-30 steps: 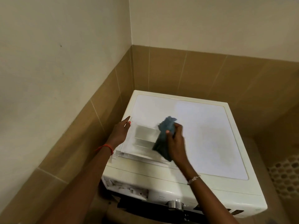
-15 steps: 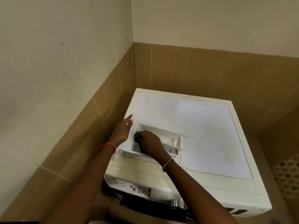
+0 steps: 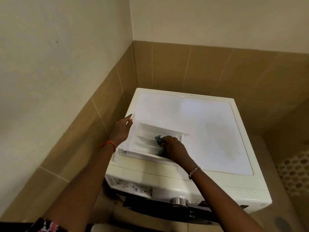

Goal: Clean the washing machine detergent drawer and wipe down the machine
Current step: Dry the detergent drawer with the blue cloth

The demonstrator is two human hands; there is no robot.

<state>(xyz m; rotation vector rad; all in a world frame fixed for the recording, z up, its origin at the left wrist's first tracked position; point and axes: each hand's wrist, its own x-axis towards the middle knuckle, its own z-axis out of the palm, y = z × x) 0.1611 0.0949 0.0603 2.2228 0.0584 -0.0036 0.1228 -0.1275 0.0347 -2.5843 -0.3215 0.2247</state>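
The white detergent drawer [image 3: 143, 139] lies removed on the front left of the white washing machine's top [image 3: 192, 118]. My left hand [image 3: 121, 130] grips the drawer's left edge and steadies it. My right hand [image 3: 174, 147] is shut on a bunched blue-grey cloth [image 3: 159, 139] and presses it into the drawer's right side, among the compartment ribs. Most of the cloth is hidden under my fingers. The empty drawer slot [image 3: 132, 185] gapes at the machine's front top left.
The machine stands in a corner, with tan tiled walls [image 3: 200, 69] close behind and on the left. A silver dial [image 3: 179, 200] sits on the front panel. A patterned white object [image 3: 296, 173] is at the right, low beside the machine.
My right hand with the cloth slid from the drawer's left compartment to its right side. The left hand stayed on the drawer's edge. A second ago the cloth was held above the drawer.
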